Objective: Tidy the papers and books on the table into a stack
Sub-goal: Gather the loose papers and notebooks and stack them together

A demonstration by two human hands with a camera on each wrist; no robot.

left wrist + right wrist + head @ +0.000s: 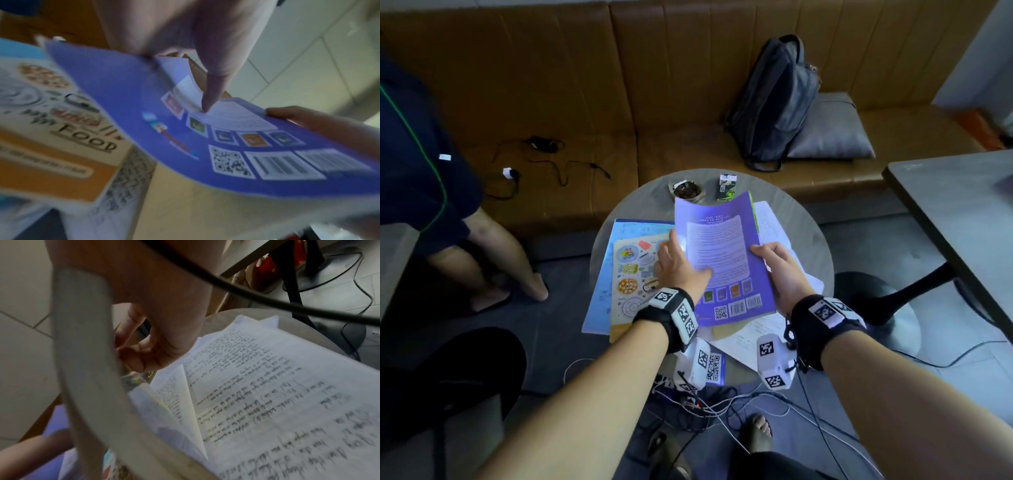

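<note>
I see my left grip (678, 263) and right grip (780, 270) both grasping the purple book (722, 253) above the desk (808, 233); handwritten papers (774, 226) at three o'clock.

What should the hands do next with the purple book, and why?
Probably lower the purple book leftward onto the food book. Both the left hand and right hand hold it lifted and bent above the round table, and the food book already lies flat on a blue one, a ready base. The handwritten papers could follow.
</note>
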